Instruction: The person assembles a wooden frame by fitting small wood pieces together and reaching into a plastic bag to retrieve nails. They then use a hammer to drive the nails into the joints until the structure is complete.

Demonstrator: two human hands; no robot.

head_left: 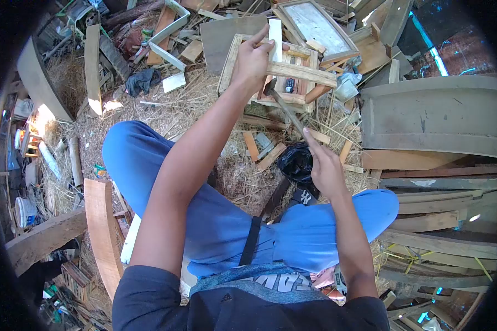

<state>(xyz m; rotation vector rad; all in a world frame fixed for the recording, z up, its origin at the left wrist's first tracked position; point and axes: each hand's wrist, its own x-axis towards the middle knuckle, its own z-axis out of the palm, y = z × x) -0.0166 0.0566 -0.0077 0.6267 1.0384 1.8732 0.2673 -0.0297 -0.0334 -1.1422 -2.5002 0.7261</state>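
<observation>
Pale wood makes up the box frame (301,72) at the upper middle of the picture, in front of the bent legs (152,160). It sits out there maybe so both arms can reach it with room to move. The left hand (252,62) is over its left part, with the fingers partly spread beside a white strip (275,36). Maybe the hand lies there to hold the strip and box steady, but I cannot tell if it pinches the strip or just rests by it. The right hand (327,171), right of the middle, is curled around the low end of a long thin tool (289,112), one finger laid along it, perhaps to aim it. Its dark far end is up by the box; I cannot tell if they touch. A small dark round thing (289,84) shows inside the box. Below the tool, a black bag (295,165) lies near the right hand
</observation>
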